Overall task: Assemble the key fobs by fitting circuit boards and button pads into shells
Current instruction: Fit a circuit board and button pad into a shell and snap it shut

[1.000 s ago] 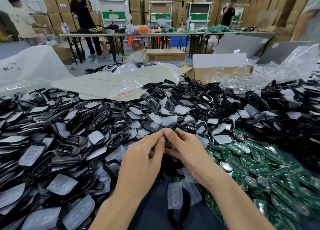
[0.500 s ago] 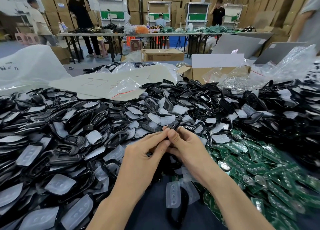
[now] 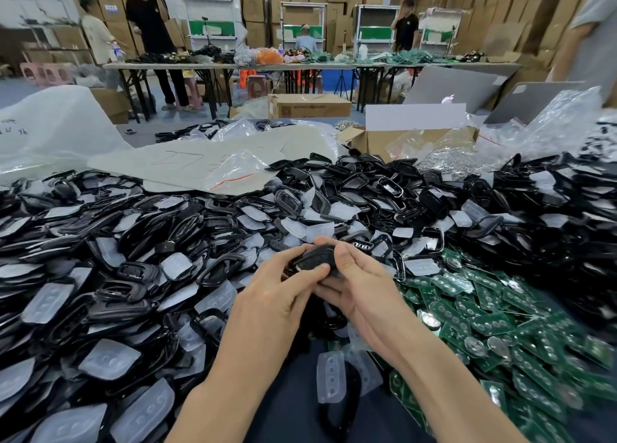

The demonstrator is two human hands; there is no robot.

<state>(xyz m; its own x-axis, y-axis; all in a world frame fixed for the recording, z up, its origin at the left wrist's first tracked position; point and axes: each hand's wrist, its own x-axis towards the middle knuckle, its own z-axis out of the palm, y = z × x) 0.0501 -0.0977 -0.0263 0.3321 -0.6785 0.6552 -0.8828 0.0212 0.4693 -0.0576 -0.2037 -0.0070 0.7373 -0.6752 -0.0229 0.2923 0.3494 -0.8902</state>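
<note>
Pinching the black shell (image 3: 317, 257) between my left hand (image 3: 277, 295) and right hand (image 3: 360, 285) just above the heap of loose shells (image 3: 213, 269), I risk squeezing unevenly, so its parts could seat crooked or it could slip into the pile.

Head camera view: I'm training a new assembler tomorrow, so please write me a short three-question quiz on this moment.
1. True or false: the left hand and the right hand both grip one black key fob shell.
2. Where does the pile of green circuit boards lie? A: on the person's left. B: on the person's right. C: none are in view.
3. Fill the gap: the clear button pads lie mixed among loose shells of the colour ___.
Key: 1 true; 2 B; 3 black.
</note>
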